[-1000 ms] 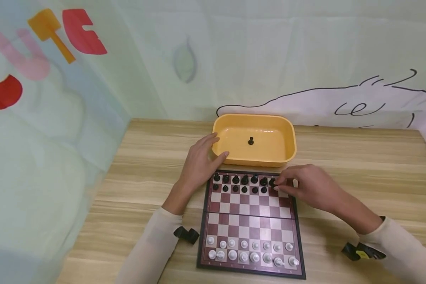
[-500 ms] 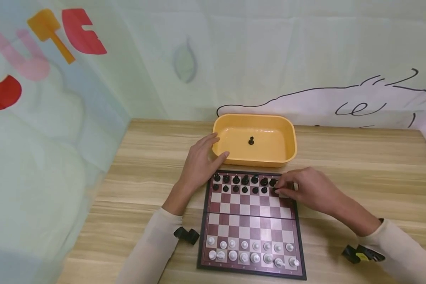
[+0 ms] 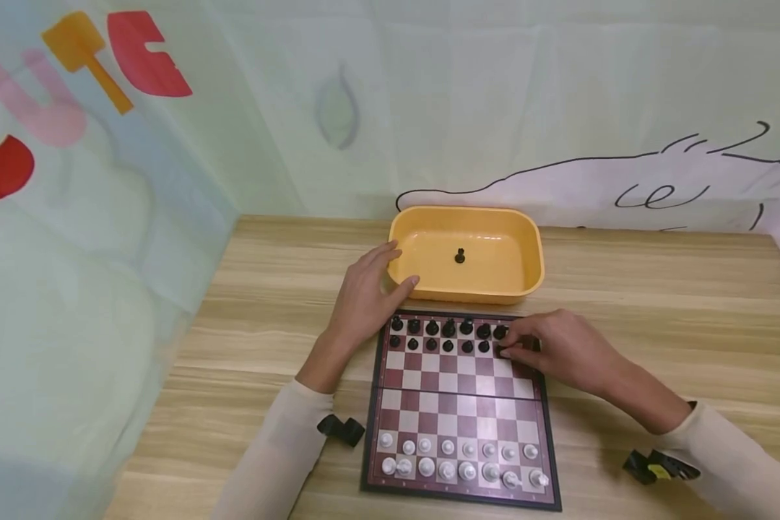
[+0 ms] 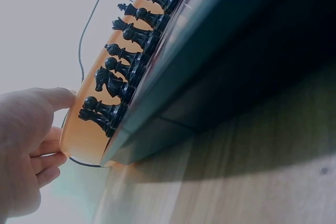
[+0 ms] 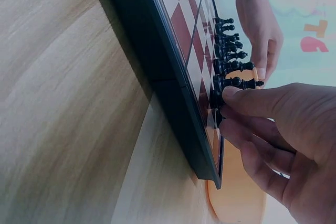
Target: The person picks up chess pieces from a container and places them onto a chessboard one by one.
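My right hand [image 3: 568,354] pinches a black pawn [image 3: 499,352] between thumb and fingertips at the right of the second black row; fingers partly cover it. Below them is a chessboard [image 3: 438,383], with black chess pieces [image 3: 449,328] along the far side and white chess pieces [image 3: 445,469] along the near side. My left hand [image 3: 364,296] holds the left end of a yellow tray [image 3: 474,295], its thumb at the near corner and fingers over the rim. One black chess piece [image 3: 460,256] is inside the tray. The board's far right corner is partly hidden by my right hand.
The board lies on a wood-grain table [image 3: 234,325], just in front of the tray. Behind the table hangs a printed cloth backdrop [image 3: 461,108], close to the tray's far side. Black pieces stand closely side by side, left of my right fingers.
My right fingers have shifted slightly toward the near side, from beside the back row to the second row's pawn. The left hand stays on the tray.
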Available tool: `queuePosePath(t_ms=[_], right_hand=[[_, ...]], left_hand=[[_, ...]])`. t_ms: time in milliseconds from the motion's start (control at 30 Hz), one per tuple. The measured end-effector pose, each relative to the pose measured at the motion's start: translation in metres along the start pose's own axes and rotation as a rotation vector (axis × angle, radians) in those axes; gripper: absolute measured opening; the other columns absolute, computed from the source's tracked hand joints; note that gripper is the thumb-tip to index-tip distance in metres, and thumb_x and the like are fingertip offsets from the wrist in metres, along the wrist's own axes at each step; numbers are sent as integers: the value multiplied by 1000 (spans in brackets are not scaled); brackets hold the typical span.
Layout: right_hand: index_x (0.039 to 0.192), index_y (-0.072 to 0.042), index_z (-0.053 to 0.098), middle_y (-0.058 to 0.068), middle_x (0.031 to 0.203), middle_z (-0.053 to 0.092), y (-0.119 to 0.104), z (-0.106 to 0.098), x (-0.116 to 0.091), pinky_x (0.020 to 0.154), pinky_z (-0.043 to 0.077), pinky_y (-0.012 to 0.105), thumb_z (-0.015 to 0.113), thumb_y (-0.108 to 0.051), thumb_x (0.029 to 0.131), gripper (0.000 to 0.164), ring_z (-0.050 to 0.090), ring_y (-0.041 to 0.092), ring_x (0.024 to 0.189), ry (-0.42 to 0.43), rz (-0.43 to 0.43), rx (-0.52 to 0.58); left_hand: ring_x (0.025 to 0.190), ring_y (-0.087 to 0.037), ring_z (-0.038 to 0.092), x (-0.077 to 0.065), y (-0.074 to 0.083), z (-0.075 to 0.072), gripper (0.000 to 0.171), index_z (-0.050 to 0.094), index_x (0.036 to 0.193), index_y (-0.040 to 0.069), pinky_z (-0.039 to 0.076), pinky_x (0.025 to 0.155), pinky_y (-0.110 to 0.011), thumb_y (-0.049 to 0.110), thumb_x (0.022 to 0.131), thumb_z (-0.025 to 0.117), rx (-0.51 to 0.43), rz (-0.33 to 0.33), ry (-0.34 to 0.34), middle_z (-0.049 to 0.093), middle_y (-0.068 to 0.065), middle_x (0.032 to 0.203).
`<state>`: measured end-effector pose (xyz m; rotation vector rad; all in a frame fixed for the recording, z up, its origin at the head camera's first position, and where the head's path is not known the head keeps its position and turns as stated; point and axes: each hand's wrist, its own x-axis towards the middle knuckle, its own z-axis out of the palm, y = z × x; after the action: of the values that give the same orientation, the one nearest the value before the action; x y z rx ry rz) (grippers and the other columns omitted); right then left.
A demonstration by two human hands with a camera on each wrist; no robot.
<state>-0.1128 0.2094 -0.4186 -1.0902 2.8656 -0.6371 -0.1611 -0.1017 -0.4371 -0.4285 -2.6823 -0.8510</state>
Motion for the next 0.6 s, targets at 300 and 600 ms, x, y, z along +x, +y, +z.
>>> queuePosePath(t_ms=[300, 600], right_hand=[[89, -30, 71, -21, 85, 65, -1, 1, 0, 64, 49, 21, 76, -27, 77, 13, 56, -7, 74, 1, -4, 8], [88, -29, 69, -21, 84, 65, -2, 1, 0, 63, 49, 20, 77, -27, 77, 14, 56, -7, 73, 17, 2, 13]], left_hand=[[131, -15, 34, -2, 1, -2, 59, 55, 129, 8, 26, 106, -38, 51, 89, 57, 1, -2, -3, 45, -4, 142], [131, -14, 33, -1, 2, -2, 59, 55, 129, 8, 26, 106, -38, 52, 89, 56, 9, -11, -13, 44, -3, 143]])
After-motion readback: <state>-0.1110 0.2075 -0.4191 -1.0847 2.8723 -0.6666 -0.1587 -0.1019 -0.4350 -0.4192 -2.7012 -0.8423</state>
